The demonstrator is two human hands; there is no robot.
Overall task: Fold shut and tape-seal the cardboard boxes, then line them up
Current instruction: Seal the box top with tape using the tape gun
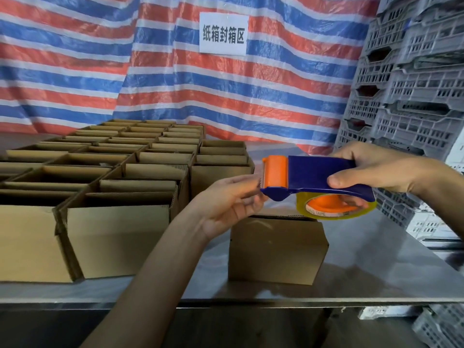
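Fingers (252,198) of the left hand (226,204) draw narrow against the thumb at the toothed orange front of the tape dispenser (319,174); whether clear tape sits between them I cannot tell. The right hand (371,169) wraps round its blue body, the tape roll (336,212) hanging beneath. Just below stands a closed cardboard box (276,249) on the steel table (364,277). To its left, rows of open boxes (118,229) run back towards the striped tarp (251,101) and its sign (223,33).
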